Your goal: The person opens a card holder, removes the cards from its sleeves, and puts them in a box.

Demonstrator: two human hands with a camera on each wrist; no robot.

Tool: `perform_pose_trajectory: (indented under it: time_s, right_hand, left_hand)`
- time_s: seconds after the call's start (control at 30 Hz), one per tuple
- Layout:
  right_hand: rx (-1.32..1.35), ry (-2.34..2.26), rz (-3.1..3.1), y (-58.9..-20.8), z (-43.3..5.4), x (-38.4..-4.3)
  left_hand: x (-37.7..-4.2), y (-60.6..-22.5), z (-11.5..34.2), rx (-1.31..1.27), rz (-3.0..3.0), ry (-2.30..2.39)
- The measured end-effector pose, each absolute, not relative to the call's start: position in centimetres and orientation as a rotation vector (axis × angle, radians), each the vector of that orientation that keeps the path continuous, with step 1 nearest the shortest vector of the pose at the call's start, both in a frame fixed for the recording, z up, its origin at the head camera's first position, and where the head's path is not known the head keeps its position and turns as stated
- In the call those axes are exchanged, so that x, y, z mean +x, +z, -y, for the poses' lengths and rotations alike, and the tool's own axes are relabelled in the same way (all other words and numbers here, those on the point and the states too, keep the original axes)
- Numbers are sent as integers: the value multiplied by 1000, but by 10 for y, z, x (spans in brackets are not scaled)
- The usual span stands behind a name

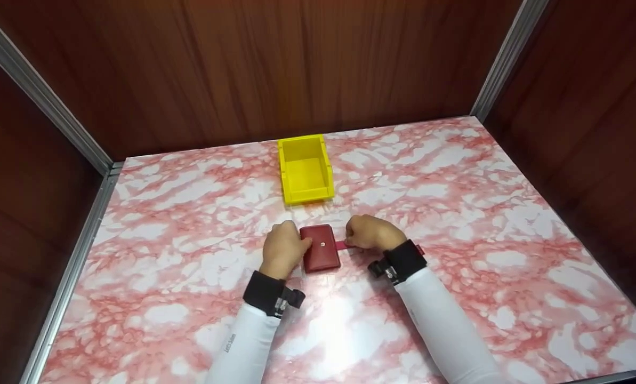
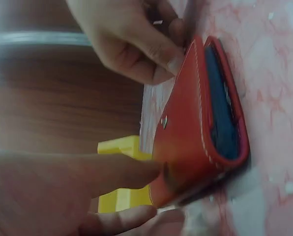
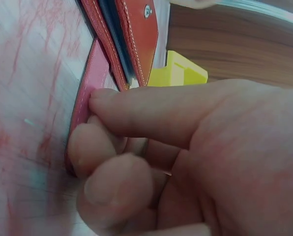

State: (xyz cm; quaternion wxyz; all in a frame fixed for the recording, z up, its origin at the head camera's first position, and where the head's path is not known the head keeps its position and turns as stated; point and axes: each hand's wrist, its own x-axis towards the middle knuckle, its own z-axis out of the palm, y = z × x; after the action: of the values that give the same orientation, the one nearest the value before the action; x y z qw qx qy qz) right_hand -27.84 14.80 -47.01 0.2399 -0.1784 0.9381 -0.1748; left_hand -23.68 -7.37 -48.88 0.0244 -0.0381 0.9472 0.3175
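A small red leather wallet [image 1: 318,258] lies folded on the table, a metal snap stud [image 2: 164,121] on its upper face. Beside its left edge, my left hand [image 1: 284,248] holds it, thumb on top and the other fingers at the side. From the right edge a pinkish-red strap [image 3: 90,81] sticks out. My right hand [image 1: 375,232] pinches this strap between thumb and fingers, low over the table. White stitching and a dark inner layer [image 2: 222,108] show at the wallet's end in the left wrist view.
A yellow open bin [image 1: 306,196] stands behind the wallet. The table [image 1: 179,288] has a red and white marbled top. Brown wood-grain panels [image 1: 275,69] with metal corner rails [image 1: 51,101] enclose the back and sides.
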Motion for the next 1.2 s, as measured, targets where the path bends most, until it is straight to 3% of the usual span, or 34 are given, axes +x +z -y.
perform_pose_trajectory:
  time_s: [0.13,0.53,0.67,0.77,0.83,1.07,1.2]
  right_hand:
    - [-501,-468,-2579,-470,-148,-277]
    - [-511,-472,-2593,-468,-147,-276]
    - [-516,-464,-2601,-497,-151,-297]
    - [-563,-469,-2619,-523,-157,-313]
    - [-551,-458,-2609,-513,-154,-307]
    - [-548,-419,-2617,-531,-156,-319]
    - [-552,-406,-2630,-541,-158,-324]
  left_hand:
    - [-220,-472,55,-72,-3048,957]
    - [-216,-504,24,81,-3230,868]
    - [-219,-520,19,72,-3311,795]
    - [-212,-507,15,56,-3326,749]
    - [-214,-509,14,50,-3334,728]
    - [-221,-522,14,63,-3366,768]
    - [-211,-497,12,53,-3309,829]
